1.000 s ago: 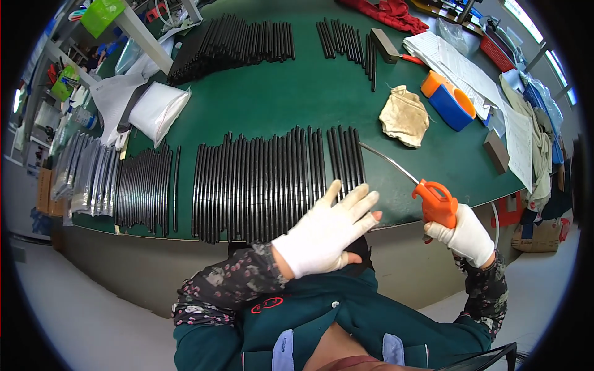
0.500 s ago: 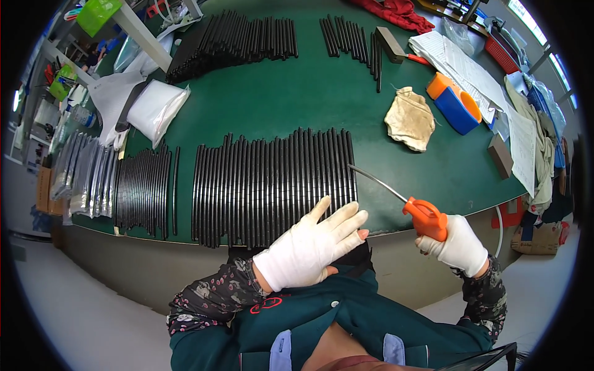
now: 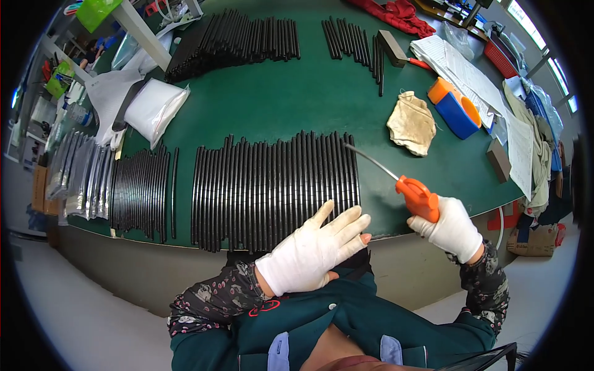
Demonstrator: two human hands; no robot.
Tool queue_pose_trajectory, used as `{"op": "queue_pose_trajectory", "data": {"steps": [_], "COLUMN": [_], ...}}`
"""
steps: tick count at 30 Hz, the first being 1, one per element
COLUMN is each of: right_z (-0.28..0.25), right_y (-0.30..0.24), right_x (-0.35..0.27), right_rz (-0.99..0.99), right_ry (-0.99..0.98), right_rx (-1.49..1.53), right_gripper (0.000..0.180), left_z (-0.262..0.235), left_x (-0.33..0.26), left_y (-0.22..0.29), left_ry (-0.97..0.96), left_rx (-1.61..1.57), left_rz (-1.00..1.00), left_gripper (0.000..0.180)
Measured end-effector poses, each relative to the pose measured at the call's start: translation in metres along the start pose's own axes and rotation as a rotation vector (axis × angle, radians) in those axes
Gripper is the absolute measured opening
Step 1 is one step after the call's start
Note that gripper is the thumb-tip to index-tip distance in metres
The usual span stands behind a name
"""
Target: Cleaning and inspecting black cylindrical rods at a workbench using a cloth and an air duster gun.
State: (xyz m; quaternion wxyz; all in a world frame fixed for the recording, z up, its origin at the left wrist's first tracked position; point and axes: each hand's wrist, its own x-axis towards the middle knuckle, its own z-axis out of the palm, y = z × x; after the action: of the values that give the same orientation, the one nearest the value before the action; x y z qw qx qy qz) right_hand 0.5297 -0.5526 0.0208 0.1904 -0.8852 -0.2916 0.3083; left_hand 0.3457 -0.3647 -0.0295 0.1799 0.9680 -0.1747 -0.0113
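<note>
A wide row of black rods [image 3: 272, 182] lies side by side on the green table [image 3: 297, 93] near its front edge. My left hand [image 3: 312, 250], in a white glove, rests flat with fingers spread at the near ends of the rods on the right of the row. My right hand [image 3: 451, 229], also gloved, grips an orange air blow gun [image 3: 417, 196]. Its thin metal nozzle [image 3: 370, 162] points up-left and its tip sits over the right end of the row.
A second, smaller row of black rods [image 3: 139, 191] lies to the left. More rods [image 3: 235, 37] are piled at the back. A beige rag [image 3: 411, 122], an orange-and-blue box [image 3: 455, 106], papers [image 3: 470, 68] and a white bag [image 3: 151, 108] sit around.
My right hand has swung the blow gun left, so the nozzle tip now reaches the right end of the row. My left hand has slid slightly down toward the table edge.
</note>
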Motion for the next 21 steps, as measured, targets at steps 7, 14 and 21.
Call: {"op": "queue_pose_trajectory", "data": {"steps": [7, 14, 21], "right_z": [0.004, 0.002, 0.001], "right_y": [0.007, 0.001, -0.004], "right_x": [0.007, 0.007, -0.03], "right_rz": [0.008, -0.039, -0.042], "right_ry": [-0.036, -0.002, -0.162], "right_rx": [0.084, 0.105, 0.033], "right_gripper": [0.035, 0.036, 0.035], "left_z": [0.0, 0.001, 0.001], "left_x": [0.001, 0.002, 0.001], "left_y": [0.001, -0.001, -0.001], "left_ry": [0.0, -0.004, 0.011], "left_rx": [-0.009, -0.012, -0.035], "left_rz": [0.006, 0.013, 0.005], "left_gripper": [0.078, 0.077, 0.079]}}
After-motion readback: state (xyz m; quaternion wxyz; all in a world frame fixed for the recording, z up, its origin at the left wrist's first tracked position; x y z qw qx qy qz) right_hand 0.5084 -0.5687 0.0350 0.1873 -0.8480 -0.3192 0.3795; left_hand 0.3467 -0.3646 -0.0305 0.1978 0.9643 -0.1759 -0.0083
